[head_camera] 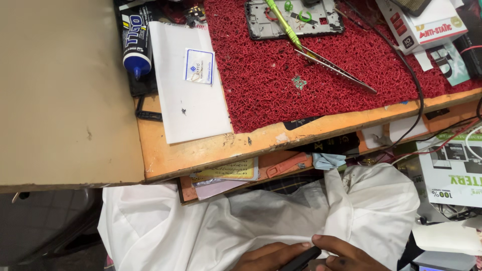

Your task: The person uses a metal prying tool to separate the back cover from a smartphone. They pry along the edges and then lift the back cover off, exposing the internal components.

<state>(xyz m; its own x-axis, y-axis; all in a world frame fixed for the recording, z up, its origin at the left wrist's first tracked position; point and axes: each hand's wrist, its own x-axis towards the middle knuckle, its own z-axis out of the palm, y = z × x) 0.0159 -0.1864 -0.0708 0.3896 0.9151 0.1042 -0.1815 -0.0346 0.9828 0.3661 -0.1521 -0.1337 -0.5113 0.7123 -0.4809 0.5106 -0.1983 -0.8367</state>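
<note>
Both hands low in my lap over the white cloth (241, 221): left hand (268, 257) and right hand (346, 256) pinch a dark slim tool (301, 260) between them. Up on the surface (211, 150), tweezers (341, 70) and opened frame (293, 20) lie untouched.

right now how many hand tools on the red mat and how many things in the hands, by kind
tweezers: 1
green-handled tool: 1
dark object held between left hand and right hand: 1
total: 3
</note>
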